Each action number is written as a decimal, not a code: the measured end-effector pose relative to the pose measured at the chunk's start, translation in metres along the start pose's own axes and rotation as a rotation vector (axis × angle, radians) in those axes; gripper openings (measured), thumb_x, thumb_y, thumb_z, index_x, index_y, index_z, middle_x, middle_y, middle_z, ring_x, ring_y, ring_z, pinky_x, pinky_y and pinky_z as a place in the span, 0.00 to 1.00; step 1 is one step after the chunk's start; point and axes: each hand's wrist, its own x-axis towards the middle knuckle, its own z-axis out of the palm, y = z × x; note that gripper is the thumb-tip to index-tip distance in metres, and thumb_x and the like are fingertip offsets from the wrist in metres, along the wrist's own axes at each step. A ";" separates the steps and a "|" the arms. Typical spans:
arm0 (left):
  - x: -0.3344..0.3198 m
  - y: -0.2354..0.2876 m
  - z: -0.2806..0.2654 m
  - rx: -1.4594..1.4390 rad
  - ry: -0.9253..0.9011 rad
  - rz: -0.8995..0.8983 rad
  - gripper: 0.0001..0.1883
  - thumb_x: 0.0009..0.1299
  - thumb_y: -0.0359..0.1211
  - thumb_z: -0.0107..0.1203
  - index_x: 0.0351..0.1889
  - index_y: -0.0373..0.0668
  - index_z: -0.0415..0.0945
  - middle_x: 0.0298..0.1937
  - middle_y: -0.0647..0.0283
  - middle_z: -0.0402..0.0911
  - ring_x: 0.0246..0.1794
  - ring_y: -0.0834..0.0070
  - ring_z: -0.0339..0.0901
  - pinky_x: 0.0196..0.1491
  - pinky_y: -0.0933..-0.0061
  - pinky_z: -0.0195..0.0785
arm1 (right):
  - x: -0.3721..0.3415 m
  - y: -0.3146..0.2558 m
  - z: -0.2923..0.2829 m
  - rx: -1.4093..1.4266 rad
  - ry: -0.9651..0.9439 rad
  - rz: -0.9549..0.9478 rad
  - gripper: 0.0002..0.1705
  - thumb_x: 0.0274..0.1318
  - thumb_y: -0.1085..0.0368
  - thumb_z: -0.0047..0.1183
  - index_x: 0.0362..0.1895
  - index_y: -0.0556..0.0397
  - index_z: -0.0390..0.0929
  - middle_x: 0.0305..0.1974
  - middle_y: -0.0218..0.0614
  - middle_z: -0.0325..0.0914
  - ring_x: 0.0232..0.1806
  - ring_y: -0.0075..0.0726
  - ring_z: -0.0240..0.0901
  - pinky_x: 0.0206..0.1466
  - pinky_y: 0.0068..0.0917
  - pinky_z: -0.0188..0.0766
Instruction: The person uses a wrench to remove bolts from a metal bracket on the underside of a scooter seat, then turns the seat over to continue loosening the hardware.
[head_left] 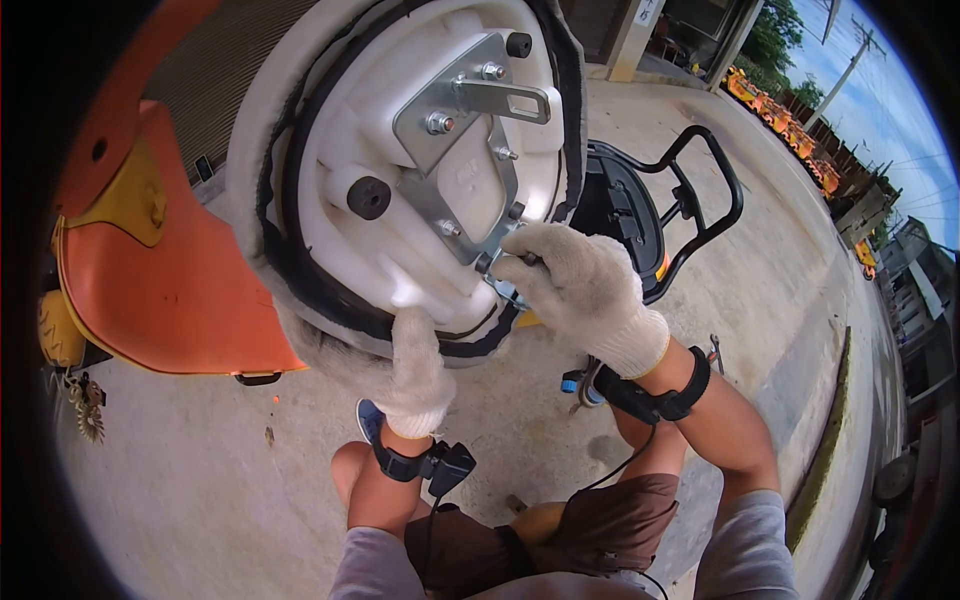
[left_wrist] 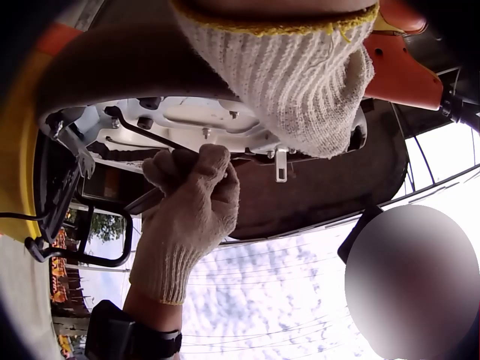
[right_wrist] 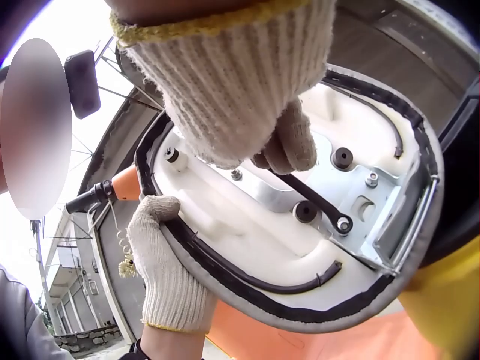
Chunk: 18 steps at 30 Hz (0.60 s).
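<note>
A scooter seat is tipped up, its white plastic underside facing me. A metal latch bracket, with bolts and nuts, is fixed to it. My gloved left hand grips the seat's lower rim, its thumb on the underside. My gloved right hand holds a black wrench by its shank. In the right wrist view, the wrench's ring end sits around a nut near the hinge plate. The glove hides the other end of the wrench.
The orange body panel of a scooter stands to the left. A black rear rack sticks out at right beyond the seat. Below my right forearm is a small round blue-capped item. Concrete ground lies underneath.
</note>
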 end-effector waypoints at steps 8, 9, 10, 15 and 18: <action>0.003 0.005 0.000 0.004 -0.005 -0.052 0.53 0.62 0.37 0.63 0.82 0.34 0.43 0.79 0.49 0.51 0.77 0.58 0.56 0.78 0.53 0.49 | -0.015 0.010 0.007 0.102 0.175 0.013 0.11 0.61 0.64 0.64 0.46 0.52 0.83 0.29 0.36 0.83 0.27 0.31 0.82 0.34 0.25 0.77; 0.003 0.004 0.000 0.011 0.022 -0.024 0.49 0.63 0.35 0.62 0.80 0.34 0.46 0.77 0.49 0.54 0.76 0.58 0.58 0.77 0.54 0.51 | -0.014 0.008 0.007 0.105 0.168 0.016 0.11 0.61 0.64 0.64 0.46 0.52 0.83 0.29 0.36 0.83 0.27 0.31 0.82 0.34 0.25 0.77; 0.003 0.004 0.000 0.018 0.044 0.002 0.46 0.64 0.33 0.61 0.78 0.33 0.50 0.76 0.49 0.57 0.75 0.58 0.60 0.77 0.54 0.52 | -0.012 0.006 0.007 0.113 0.164 0.065 0.11 0.61 0.64 0.64 0.46 0.52 0.83 0.29 0.35 0.84 0.28 0.30 0.82 0.35 0.25 0.77; 0.001 0.000 0.005 0.027 0.134 0.132 0.29 0.69 0.24 0.55 0.70 0.31 0.67 0.70 0.48 0.70 0.70 0.57 0.70 0.73 0.56 0.61 | 0.011 0.010 0.020 0.041 0.185 -0.006 0.11 0.63 0.62 0.63 0.46 0.53 0.82 0.29 0.36 0.83 0.30 0.29 0.82 0.36 0.26 0.78; 0.001 0.004 0.013 0.010 0.193 0.152 0.23 0.71 0.20 0.53 0.65 0.29 0.73 0.68 0.48 0.75 0.68 0.58 0.73 0.71 0.58 0.65 | 0.019 0.014 0.014 0.092 0.200 0.090 0.14 0.66 0.56 0.60 0.45 0.53 0.83 0.30 0.40 0.83 0.31 0.37 0.84 0.38 0.30 0.79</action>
